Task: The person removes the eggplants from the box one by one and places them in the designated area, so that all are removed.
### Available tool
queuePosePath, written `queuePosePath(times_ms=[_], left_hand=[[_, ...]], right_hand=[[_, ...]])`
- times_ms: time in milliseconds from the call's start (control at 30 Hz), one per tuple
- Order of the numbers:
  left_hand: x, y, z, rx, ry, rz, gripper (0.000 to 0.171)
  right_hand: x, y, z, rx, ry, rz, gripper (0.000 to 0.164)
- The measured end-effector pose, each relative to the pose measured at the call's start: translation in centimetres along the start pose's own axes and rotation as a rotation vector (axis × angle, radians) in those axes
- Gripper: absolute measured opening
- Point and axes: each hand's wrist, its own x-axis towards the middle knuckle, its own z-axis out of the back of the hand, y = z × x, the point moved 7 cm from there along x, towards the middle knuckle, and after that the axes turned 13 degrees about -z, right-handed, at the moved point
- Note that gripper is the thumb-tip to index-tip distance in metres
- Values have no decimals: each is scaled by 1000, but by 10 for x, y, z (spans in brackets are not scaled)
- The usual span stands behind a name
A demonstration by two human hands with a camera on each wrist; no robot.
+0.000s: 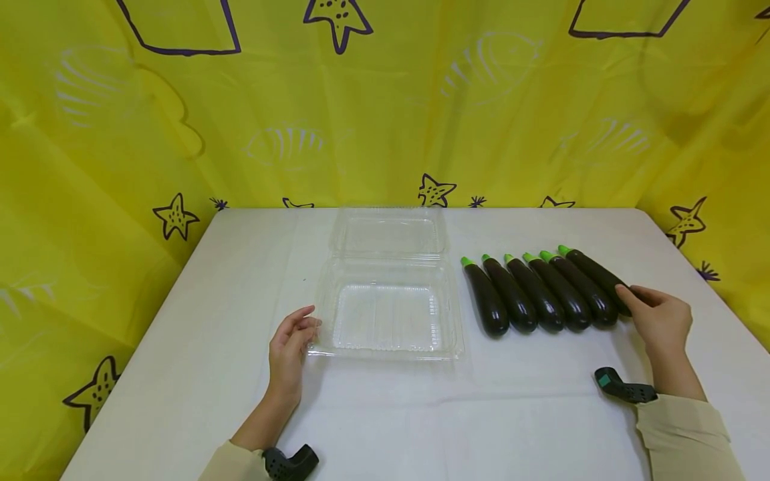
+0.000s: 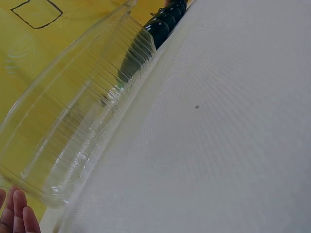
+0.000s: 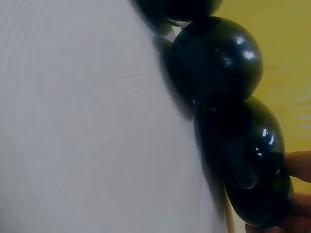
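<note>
On the white table, a clear plastic clamshell box (image 1: 385, 354) stands with its lid folded back. My left hand (image 1: 290, 347) is at the box's front left corner, fingertips right at the rim. In the left wrist view its fingers (image 2: 19, 213) look straight beside the corner. Several dark eggplants (image 1: 490, 304) with green stem ends lie side by side in a row right of the box. My right hand (image 1: 660, 321) grips the rounded lower end of the rightmost eggplant (image 1: 592, 270), which slants more than the others. Thumb and fingers show around that end in the right wrist view.
The white table (image 1: 385, 427) runs back to a yellow curtain (image 1: 385, 107) with sea-creature drawings, which also closes off both sides. A black wrist-worn device (image 1: 291, 462) sits on the left wrist and another black device (image 1: 625, 387) on the right.
</note>
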Motion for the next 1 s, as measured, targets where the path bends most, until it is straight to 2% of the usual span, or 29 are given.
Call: queuePosePath(times_ms=[100, 167, 233, 367, 533, 733, 800, 1000], left_hand=[[0, 0, 0, 1, 0, 1, 34], [0, 1, 0, 4, 0, 2, 34], [0, 1, 0, 5, 1, 2, 34], [0, 2, 0, 4, 2, -1, 34], [1, 2, 0, 3, -2, 2, 34], [0, 2, 2, 7, -12, 8, 34], [-1, 2, 2, 5, -14, 6, 34], [1, 2, 2, 4, -8, -14, 36]], right_hand=[[0, -1, 1, 5, 9, 5, 25], [0, -1, 1, 0, 13, 8, 19], [-1, -1, 1, -12, 16, 13, 26], [-1, -1, 1, -17, 26, 17, 54], [-2, -1, -1, -5, 42, -8, 68], [-3, 0, 0, -50, 46, -24, 73], [-4, 2, 4, -56, 20, -24, 71], [-7, 5, 18, 88, -52, -72, 61]])
